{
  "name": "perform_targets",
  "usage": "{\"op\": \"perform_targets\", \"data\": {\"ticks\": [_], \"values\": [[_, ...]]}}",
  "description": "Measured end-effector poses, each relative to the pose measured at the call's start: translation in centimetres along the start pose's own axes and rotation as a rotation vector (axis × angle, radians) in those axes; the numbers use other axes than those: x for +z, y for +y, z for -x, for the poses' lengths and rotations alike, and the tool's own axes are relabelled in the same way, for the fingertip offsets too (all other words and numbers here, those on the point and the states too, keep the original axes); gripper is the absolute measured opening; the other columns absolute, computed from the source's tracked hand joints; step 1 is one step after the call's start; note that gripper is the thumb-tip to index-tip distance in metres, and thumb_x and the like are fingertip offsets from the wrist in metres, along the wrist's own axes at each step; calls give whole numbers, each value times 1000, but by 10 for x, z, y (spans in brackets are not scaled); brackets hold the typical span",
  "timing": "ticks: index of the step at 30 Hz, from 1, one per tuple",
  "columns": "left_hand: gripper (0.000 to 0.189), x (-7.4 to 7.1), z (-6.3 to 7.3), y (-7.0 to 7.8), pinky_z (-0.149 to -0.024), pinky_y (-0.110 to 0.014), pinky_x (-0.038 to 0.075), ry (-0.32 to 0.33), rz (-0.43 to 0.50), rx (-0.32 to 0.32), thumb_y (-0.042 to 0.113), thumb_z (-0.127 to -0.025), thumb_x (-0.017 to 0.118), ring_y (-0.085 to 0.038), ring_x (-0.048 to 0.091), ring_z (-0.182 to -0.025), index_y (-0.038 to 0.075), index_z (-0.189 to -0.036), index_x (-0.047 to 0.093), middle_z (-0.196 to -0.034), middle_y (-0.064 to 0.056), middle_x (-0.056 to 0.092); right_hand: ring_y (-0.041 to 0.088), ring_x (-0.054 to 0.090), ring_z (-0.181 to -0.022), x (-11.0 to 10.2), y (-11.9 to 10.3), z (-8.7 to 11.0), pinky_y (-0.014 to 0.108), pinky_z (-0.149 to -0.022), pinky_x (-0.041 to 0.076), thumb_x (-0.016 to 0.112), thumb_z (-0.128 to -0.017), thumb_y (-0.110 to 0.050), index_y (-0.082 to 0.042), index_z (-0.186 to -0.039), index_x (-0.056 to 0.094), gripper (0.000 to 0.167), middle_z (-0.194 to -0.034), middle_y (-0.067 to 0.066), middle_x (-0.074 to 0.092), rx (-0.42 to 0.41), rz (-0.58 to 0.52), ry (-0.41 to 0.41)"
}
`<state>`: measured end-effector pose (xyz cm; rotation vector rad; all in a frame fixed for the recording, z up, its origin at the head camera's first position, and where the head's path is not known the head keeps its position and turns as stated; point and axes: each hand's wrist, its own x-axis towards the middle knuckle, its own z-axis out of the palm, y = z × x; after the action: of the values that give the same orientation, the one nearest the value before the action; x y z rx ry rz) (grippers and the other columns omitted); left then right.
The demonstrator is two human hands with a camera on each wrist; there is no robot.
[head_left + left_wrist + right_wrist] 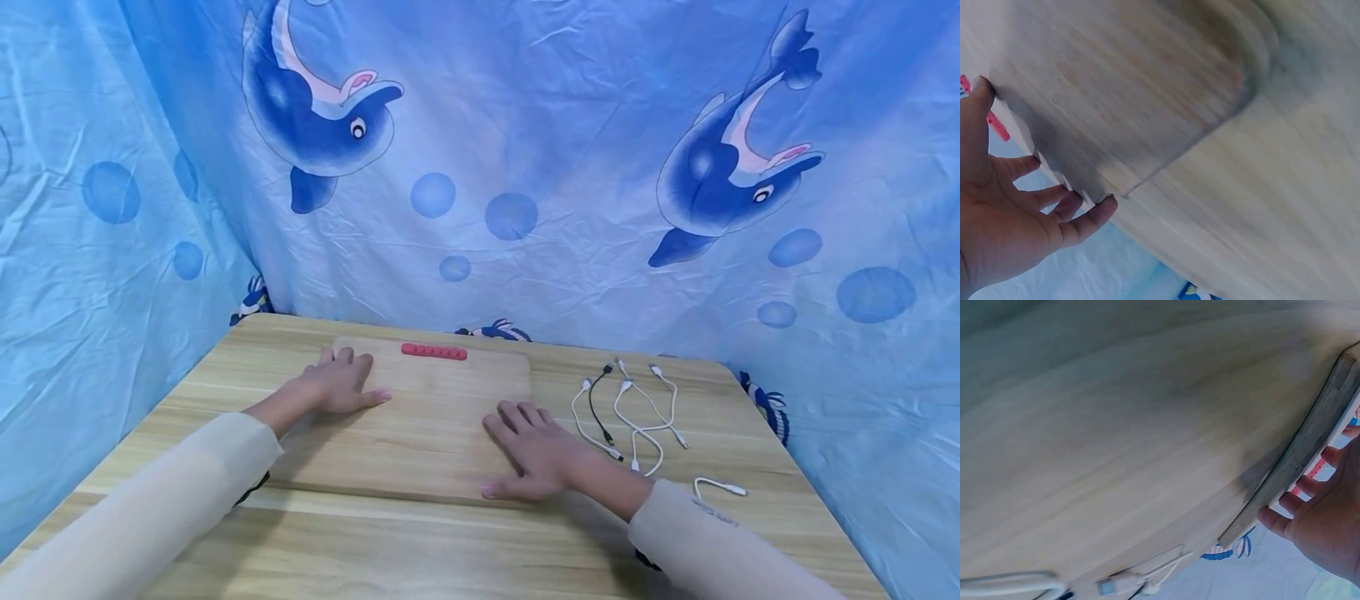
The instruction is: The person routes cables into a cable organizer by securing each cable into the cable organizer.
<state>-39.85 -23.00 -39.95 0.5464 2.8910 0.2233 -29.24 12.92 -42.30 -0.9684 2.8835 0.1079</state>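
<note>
A wooden board (427,425) lies flat on the table, with a red slotted strip (433,352), like a cable holder, along its far edge. My left hand (341,386) rests on the board's left side, fingers spread and thumb pointing inward. The left wrist view shows its fingertips at the board's surface (1122,81). On the right side of the board, my right hand (536,454) lies with fingers spread forward and thumb near the front edge. In the right wrist view, its fingertips touch the board near its side edge (1316,434). Neither hand grips anything.
Right of the board lie several white cables (670,392) and a short black cable (594,408). Another short white cable (723,485) sits nearer, beside the right sleeve (705,533). A blue dolphin-print curtain (480,150) hangs behind and around the table (390,550).
</note>
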Motion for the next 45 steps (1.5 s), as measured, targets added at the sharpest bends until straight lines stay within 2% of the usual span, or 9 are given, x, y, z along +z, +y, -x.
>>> {"op": "perform_targets", "data": {"ticks": [8,13,17,23,30,40,45], "values": [[95,6,-4,17,-104,-79,27,17,-4,0,71,-96,49,-62,18,-142,-4,-154,35,-154,-39,30,41,26,-149,4,15,16,65,-114,30,32,-86,-90,-23,-162,24,101,-165,16,24,-2,-13,19],[94,8,-4,27,-104,-79,27,19,-6,11,70,-97,48,-61,19,-142,-4,-154,35,-155,-38,29,39,21,-152,3,20,25,62,-118,25,31,-87,-90,-24,-163,20,102,-168,16,19,11,-13,-5],[96,9,-3,33,-105,-79,26,14,-23,11,72,-98,44,-60,18,-143,-4,-155,33,-156,-38,27,42,23,-150,3,22,30,63,-116,27,34,-88,-88,-22,-163,22,100,-167,18,21,-1,-18,14],[97,12,-1,36,-109,-78,22,27,-12,16,73,-98,42,-59,12,-147,-3,-157,31,-158,-38,24,41,21,-151,5,26,34,66,-117,25,32,-87,-89,-24,-164,18,102,-168,15,19,7,-22,12],[96,15,1,36,-110,-77,20,36,1,12,70,-99,44,-59,12,-147,-4,-157,29,-159,-39,22,39,18,-153,4,25,36,65,-118,23,30,-86,-90,-24,-164,17,103,-169,14,17,12,-23,1],[110,31,-12,26,-109,-79,18,65,14,25,84,-92,33,-59,11,-146,-3,-158,28,-159,-38,22,38,17,-153,7,26,37,63,-119,22,28,-87,-90,-24,-165,16,103,-169,14,16,17,-4,2],[110,28,-12,27,-109,-79,17,52,14,28,83,-92,36,-60,10,-146,-4,-158,28,-159,-39,21,37,17,-154,8,26,38,63,-119,22,28,-87,-90,-24,-165,16,102,-169,14,16,14,-8,7]]}}
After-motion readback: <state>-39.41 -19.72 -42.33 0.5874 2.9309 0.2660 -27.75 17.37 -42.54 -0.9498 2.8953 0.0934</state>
